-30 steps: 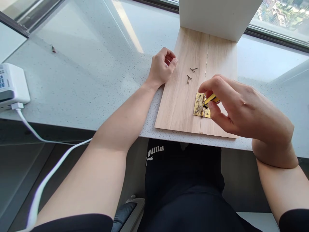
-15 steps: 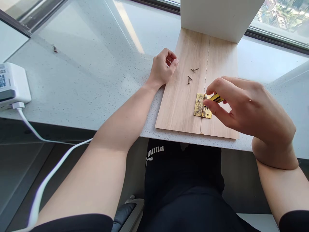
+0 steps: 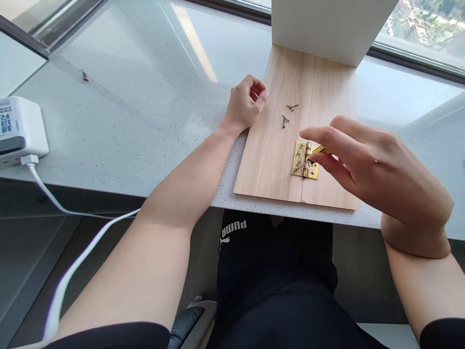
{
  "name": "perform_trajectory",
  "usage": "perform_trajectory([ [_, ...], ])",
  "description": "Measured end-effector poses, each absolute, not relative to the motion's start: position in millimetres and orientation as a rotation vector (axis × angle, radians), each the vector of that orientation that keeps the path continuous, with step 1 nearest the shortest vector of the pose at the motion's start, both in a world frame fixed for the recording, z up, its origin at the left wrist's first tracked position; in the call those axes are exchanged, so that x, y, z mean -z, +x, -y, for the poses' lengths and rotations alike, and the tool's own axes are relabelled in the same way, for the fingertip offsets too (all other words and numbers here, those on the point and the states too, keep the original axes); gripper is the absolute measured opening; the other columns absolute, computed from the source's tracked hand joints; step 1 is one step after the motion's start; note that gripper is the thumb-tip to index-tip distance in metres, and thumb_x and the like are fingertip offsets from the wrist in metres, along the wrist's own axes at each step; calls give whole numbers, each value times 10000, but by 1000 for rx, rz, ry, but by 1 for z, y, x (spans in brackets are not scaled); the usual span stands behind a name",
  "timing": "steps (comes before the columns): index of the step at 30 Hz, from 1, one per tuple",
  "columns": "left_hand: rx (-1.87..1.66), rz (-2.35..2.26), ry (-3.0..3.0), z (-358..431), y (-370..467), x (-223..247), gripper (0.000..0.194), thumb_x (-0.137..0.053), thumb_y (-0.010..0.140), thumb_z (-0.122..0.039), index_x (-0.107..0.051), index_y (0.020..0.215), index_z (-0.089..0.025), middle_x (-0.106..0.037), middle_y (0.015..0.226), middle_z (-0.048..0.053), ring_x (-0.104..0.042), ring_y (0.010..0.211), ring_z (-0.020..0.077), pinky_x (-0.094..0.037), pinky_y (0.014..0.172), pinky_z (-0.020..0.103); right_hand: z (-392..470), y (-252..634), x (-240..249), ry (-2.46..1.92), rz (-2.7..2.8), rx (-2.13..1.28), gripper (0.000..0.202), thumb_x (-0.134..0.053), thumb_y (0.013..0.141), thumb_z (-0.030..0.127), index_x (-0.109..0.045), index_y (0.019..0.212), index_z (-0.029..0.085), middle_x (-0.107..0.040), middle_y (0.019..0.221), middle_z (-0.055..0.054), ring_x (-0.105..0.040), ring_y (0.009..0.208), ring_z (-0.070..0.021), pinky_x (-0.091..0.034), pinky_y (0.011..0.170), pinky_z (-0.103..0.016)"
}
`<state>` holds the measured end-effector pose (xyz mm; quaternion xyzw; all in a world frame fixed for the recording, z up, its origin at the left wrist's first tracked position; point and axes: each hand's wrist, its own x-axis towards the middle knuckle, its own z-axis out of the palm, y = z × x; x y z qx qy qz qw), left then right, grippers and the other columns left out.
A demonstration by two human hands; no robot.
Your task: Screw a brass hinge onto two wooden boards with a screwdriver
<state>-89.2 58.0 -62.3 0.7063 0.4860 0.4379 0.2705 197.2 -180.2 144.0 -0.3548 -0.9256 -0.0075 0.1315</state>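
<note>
My right hand (image 3: 378, 169) grips a yellow and black screwdriver (image 3: 317, 153) between thumb and fingers, its index finger raised off the handle. The screwdriver slants down to the left, and its tip meets the lower left part of a brass hinge (image 3: 312, 172). This hinge lies open flat across the seam between two light wooden boards (image 3: 269, 165). My left hand (image 3: 247, 102) rests at the left edge of the boards, its fingers loosely curled and nothing visible in them. Several small screws (image 3: 285, 121) lie on the left board, between my left hand and the hinge.
The boards lie on a speckled white counter (image 3: 127, 121) by the window. A white panel (image 3: 327, 29) stands upright at their far end. Far left are another small screw (image 3: 85, 76) and a white power adapter (image 3: 25, 128) with a white cable (image 3: 69, 271) hanging over the edge.
My right hand's index finger has lifted and stretched away from the screwdriver, and the thumb has shifted right along it. The tip stays on the hinge, and my left hand stays put.
</note>
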Motion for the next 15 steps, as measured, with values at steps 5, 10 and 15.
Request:
perform_trajectory([
  [5, -1241, -1233, 1895, -58, -90, 63, 880, -700, 957, -1128, -649, 1112, -263, -711, 1031, -6, -546, 955, 158, -480, 853, 442, 178, 195, -141, -1057, 2661, 60, 192, -575, 1257, 274, -720, 1162, 191, -723, 956, -68, -491, 700, -176, -360, 623, -371],
  [10, -1190, -1275, 1922, -54, -90, 60, 775, -597, 1097, -1047, -609, 1134, -273, -605, 919, -7, -554, 1024, 173, -444, 894, 456, 183, 189, -142, -962, 2677, 14, 278, -471, 1130, 52, -675, 1268, 182, -753, 1206, -147, -582, 789, -208, -481, 709, -406],
  [15, -1210, -1236, 1921, -57, -91, 63, 720, -724, 1087, -987, -603, 1129, -279, -663, 963, -13, -515, 993, 177, -452, 861, 447, 189, 192, -144, -956, 2736, -90, 255, -495, 1204, 106, -607, 1408, 209, -771, 1193, -119, -670, 901, -235, -484, 719, -392],
])
